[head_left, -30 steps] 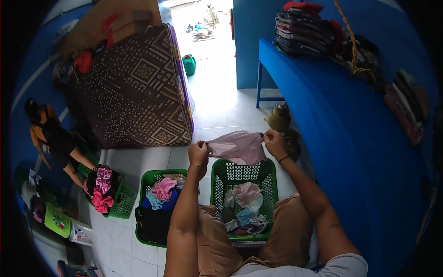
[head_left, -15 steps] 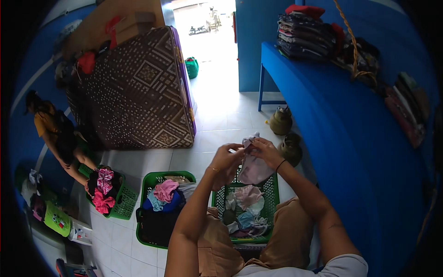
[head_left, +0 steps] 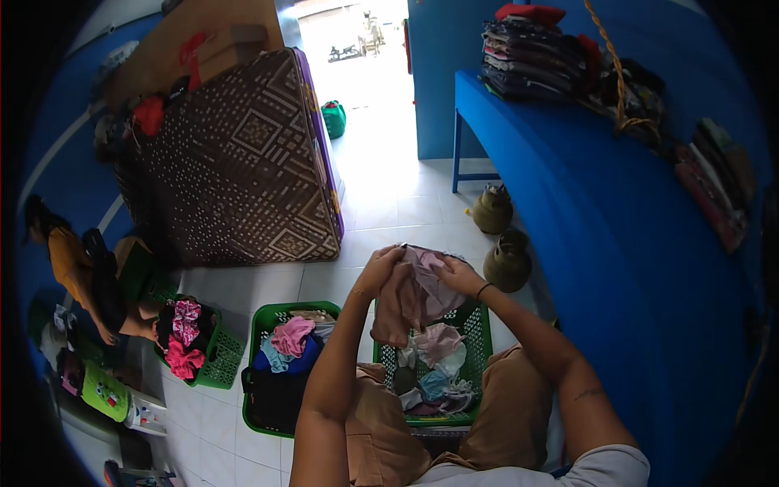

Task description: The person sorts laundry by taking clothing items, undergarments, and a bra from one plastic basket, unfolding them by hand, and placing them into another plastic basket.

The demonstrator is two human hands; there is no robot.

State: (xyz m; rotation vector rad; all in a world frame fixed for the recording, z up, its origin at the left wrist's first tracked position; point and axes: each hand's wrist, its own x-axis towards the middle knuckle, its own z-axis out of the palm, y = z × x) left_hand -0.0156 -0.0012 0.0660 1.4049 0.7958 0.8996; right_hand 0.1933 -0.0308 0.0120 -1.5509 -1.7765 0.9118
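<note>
Cloth, thin, loose, pale pink (head_left: 438,294), hung gripped by your left hand (head_left: 380,269) and right hand (head_left: 459,277), apparently two-sided to stay spread above your green perforated plastic basket (head_left: 478,331).

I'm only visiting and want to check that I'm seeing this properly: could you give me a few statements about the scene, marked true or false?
1. The left hand and right hand both hold the pink cloth. True.
2. The basket between the knees is red. False: the basket is green.
3. A dark band circles the right wrist. True.
4. The stack of folded clothes lies on the floor. False: it rests on the blue table.
</note>
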